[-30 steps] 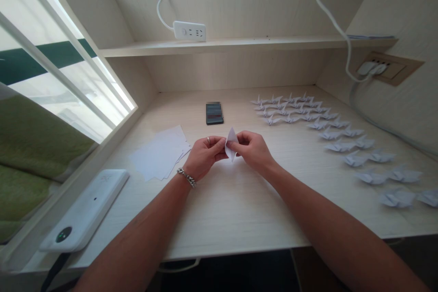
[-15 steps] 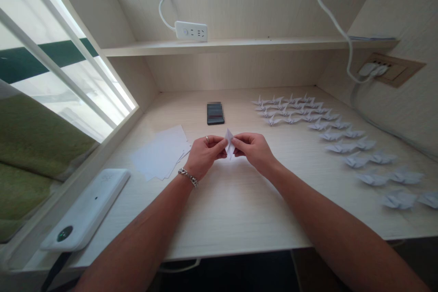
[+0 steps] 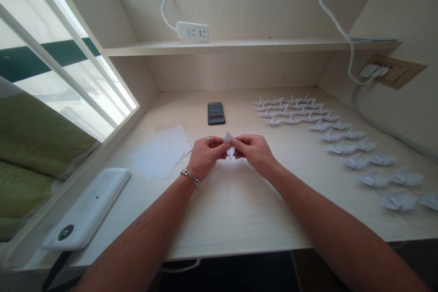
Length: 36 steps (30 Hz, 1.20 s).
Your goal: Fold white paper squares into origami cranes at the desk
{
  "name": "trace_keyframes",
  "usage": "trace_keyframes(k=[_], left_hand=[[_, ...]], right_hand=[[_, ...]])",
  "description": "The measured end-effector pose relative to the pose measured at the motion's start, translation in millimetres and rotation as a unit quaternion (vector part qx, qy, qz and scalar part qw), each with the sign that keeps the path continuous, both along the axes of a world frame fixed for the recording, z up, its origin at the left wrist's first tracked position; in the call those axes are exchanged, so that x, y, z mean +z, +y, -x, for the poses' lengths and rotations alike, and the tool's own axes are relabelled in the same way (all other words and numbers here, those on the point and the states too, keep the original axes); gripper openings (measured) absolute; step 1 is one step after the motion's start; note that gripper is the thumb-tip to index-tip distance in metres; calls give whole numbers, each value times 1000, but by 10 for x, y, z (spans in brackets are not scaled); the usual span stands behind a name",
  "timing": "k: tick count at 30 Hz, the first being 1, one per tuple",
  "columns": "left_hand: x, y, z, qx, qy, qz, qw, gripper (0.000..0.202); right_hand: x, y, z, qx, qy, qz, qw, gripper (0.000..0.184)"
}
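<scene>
Both my hands hold a small folded piece of white paper (image 3: 230,145) between the fingertips, above the middle of the pale wooden desk (image 3: 239,219). It forms a pointed diamond, partly hidden by my fingers. My left hand (image 3: 207,157) pinches its left side and wears a ring, with a chain bracelet (image 3: 190,177) on the wrist. My right hand (image 3: 255,155) pinches the right side. To the left of my left hand lies a loose stack of white paper squares (image 3: 160,152), not touching it.
Rows of several white origami cranes (image 3: 297,112) stand across the desk's right side. A phone (image 3: 216,114) lies beyond my hands. A white rectangular device (image 3: 87,210) sits at the left edge, by a window. A shelf (image 3: 219,46) holds a power strip (image 3: 192,31) above.
My hands have come slightly closer together, and the folded paper looks a little narrower between them. The whole view has shifted slightly.
</scene>
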State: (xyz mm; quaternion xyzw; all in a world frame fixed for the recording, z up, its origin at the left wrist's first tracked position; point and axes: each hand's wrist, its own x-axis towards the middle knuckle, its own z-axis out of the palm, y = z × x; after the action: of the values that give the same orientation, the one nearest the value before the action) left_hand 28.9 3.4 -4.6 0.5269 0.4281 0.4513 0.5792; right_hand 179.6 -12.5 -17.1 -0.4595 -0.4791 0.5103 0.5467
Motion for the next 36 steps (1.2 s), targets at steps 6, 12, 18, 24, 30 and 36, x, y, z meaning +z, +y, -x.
trace_keyframes(k=[6, 12, 18, 24, 30, 36], left_hand=[[1, 13, 15, -23, -1, 21, 1000, 31], [8, 4, 26, -63, 37, 13, 997, 28], [14, -18, 21, -69, 70, 10, 995, 23], [30, -27, 32, -88, 128, 0, 988, 14], [64, -55, 25, -121, 173, 6, 977, 13], [70, -41, 41, -85, 144, -16, 986, 19]], right_hand=[[-15, 0, -24, 12, -59, -23, 998, 29], [-41, 13, -57, -19, -111, -60, 992, 24], [-46, 22, -61, -8, -87, -60, 994, 25], [-27, 11, -55, -21, -69, -57, 996, 24], [27, 15, -54, -54, -4, -23, 998, 28], [86, -11, -66, -21, 6, -11, 1000, 33]])
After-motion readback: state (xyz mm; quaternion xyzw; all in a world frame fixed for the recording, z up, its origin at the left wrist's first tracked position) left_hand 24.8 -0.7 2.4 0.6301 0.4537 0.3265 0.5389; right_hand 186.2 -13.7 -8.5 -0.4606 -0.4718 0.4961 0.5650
